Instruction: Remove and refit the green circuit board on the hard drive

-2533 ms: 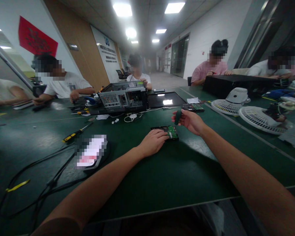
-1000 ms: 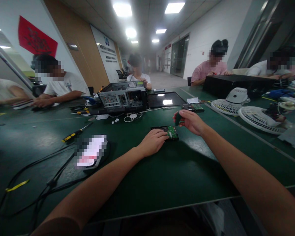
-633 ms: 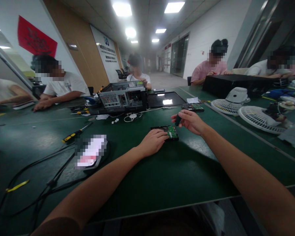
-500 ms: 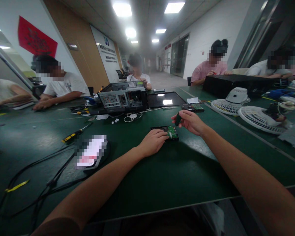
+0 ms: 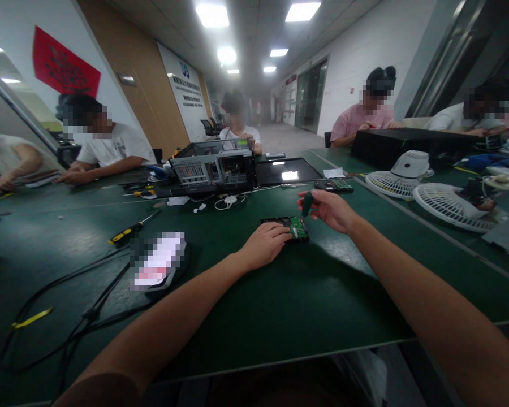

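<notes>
A hard drive (image 5: 297,227) with a green circuit board lies flat on the green table, board side up. My left hand (image 5: 266,243) rests over its left and near side, fingers closed together and gripping it against the tabletop; the hand hides part of the drive. Above the drive's right end, my right hand (image 5: 334,211) has its fingers wrapped round the dark green handle of a small screwdriver (image 5: 307,203). The tool stands nearly upright, its shaft pointing down at the drive's far right corner. Whether the tip sits in a screw is too small to tell.
Beyond the drive stands an opened computer case (image 5: 212,168) beside a dark flat panel (image 5: 286,172). Another hard drive (image 5: 334,185) lies farther back. White fan parts (image 5: 394,182) are at right. A yellow-black screwdriver (image 5: 127,233) and black cables (image 5: 89,316) lie left. Several people sit around.
The screwdriver handle in my right hand has turned or tilted slightly. My left hand and the hard drive stay in place; the whole view shifts very slightly.
</notes>
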The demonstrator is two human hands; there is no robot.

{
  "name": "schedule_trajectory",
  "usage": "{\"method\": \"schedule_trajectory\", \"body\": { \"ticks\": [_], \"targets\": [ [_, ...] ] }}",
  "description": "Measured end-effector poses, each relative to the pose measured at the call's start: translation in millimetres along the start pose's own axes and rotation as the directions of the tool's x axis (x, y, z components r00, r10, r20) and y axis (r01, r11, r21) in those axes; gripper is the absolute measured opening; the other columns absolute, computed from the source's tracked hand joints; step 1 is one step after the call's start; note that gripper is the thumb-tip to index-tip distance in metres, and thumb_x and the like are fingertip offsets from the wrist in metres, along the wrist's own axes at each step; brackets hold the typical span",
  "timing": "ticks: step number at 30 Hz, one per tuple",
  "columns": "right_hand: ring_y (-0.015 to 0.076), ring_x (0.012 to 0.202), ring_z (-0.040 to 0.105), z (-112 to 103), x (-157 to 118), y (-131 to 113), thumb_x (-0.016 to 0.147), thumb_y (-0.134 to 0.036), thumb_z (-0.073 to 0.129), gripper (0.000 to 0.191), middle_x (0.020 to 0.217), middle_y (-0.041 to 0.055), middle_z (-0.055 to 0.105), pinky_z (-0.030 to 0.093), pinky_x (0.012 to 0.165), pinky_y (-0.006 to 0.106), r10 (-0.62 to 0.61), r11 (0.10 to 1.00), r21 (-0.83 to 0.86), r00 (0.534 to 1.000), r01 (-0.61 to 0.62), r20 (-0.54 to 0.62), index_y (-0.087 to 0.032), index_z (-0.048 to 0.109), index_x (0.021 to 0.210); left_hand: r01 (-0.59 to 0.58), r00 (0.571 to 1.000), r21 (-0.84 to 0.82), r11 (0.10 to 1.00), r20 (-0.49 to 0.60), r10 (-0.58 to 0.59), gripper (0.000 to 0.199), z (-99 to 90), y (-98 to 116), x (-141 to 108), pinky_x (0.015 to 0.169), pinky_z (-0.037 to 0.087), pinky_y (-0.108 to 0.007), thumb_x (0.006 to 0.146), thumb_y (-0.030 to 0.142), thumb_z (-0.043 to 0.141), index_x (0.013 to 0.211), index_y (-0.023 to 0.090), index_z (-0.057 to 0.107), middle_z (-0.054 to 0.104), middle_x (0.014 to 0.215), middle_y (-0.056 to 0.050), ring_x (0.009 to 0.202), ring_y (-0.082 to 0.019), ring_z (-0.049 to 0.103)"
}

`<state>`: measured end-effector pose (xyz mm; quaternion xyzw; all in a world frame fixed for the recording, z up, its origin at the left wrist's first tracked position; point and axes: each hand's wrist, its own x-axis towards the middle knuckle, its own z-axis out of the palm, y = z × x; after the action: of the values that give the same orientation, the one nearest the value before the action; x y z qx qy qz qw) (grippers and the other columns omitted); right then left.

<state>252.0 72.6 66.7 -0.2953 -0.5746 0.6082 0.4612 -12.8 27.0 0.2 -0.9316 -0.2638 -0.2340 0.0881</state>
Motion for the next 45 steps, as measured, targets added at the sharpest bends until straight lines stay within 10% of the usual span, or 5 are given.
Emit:
{"method": "schedule_trajectory", "body": {
  "ticks": [45],
  "targets": [
    [0.0200, 0.090, 0.069, 2.2, -1.4, -2.1, 0.086, -0.042, 0.079, 0.024, 0.108, 0.0084, 0.077, 0.049, 0.060, 0.027, -0.078, 0.995, -0.070, 0.997, 0.076, -0.026, -0.022, 0.075, 0.099, 0.013, 1.000, -0.010, 1.000, 0.017, -0.013, 0.035, -0.8, 0.4, -0.1, 0.113, 0.047, -0.052, 0.100, 0.017, 0.058, 0.134, 0.020, 0.065, 0.067, 0.138, -0.011, 0.134, -0.028, 0.056]
  ]
}}
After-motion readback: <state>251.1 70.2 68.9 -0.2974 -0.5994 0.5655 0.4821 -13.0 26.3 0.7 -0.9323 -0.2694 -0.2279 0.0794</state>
